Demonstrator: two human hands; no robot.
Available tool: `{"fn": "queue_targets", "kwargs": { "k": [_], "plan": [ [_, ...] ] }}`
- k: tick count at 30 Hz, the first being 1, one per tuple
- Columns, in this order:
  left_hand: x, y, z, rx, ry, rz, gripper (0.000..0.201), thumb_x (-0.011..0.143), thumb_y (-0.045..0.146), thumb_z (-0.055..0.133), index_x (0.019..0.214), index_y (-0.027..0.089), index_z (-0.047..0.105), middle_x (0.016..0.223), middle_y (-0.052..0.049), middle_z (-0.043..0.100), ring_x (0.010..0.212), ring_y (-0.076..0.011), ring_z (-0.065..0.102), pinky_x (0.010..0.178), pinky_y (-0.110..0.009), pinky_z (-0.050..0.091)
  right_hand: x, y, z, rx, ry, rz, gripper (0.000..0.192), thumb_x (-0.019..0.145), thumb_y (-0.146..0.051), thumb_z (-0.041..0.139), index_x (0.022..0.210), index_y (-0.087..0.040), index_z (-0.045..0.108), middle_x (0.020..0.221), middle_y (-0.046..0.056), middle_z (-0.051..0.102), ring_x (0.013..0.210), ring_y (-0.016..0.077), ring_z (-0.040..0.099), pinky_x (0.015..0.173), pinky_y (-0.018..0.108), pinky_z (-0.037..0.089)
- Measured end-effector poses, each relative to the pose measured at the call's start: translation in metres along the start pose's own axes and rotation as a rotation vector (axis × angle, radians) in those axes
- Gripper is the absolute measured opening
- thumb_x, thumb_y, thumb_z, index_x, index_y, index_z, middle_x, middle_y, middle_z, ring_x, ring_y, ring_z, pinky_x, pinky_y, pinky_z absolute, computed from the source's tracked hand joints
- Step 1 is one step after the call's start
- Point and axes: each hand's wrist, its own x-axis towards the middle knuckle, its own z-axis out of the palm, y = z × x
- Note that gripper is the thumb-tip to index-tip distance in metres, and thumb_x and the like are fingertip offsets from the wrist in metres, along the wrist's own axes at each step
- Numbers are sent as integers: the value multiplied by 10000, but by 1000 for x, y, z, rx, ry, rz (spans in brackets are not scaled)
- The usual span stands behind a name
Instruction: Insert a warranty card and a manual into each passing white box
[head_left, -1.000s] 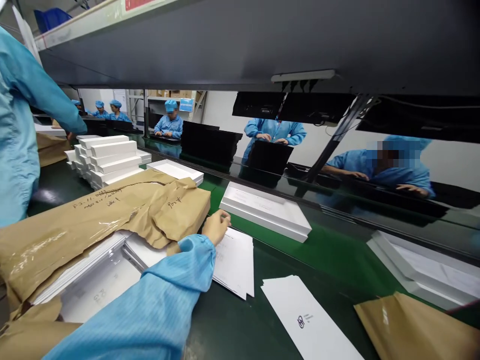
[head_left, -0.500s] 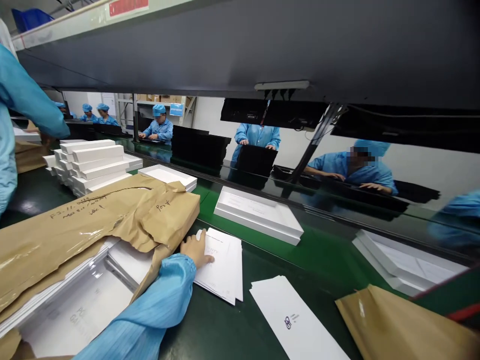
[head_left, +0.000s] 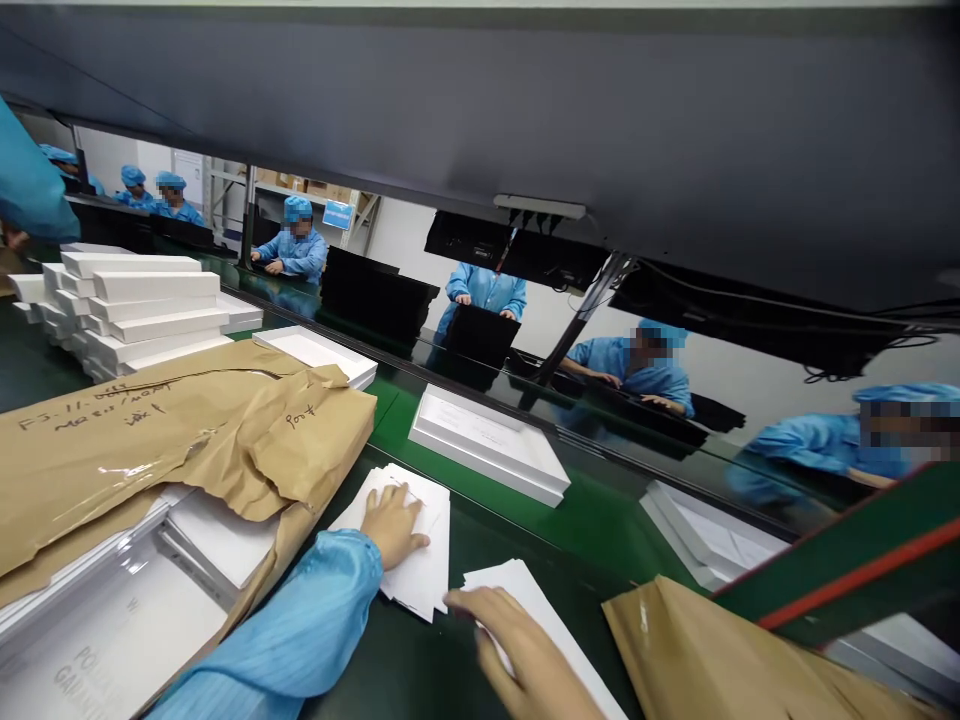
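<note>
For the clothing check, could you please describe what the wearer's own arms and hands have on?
The left arm wears a light blue, finely striped smock sleeve with a gathered elastic cuff at the wrist. The left hand is bare, with no glove. The right hand is bare too; its sleeve is out of view.

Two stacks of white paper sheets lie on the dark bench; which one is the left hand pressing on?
The fanned stack of sheets beside the torn brown wrapping, under the left hand; the right hand covers the other.

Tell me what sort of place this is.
Likely a factory packing line: a green conveyor belt carries white boxes, co-workers in blue smocks and caps stand along it, and the left hand presses stacked leaflets.
</note>
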Motion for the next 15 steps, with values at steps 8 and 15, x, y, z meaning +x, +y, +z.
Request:
{"fn": "queue_targets", "kwargs": {
  "k": [8,15],
  "plan": [
    [2,1,8,188,247,-178,411,760,228,339,1151,119,404,1186,-176,397,1095,-265,332,945,-446,78,23,10,52,-355,-125,29,402,712,-114,323,1071,-198,486,1175,75,426,1098,224,330,855,360,329],
    [-5,17,17,165,255,-149,545,680,395,469,1162,154,386,1231,-183,339,1143,-293,256,908,-480,126,25,29,56,-126,-24,181,458,704,-174,323,1154,-123,385,1179,87,416,1096,194,341,906,334,279]
  ]
}}
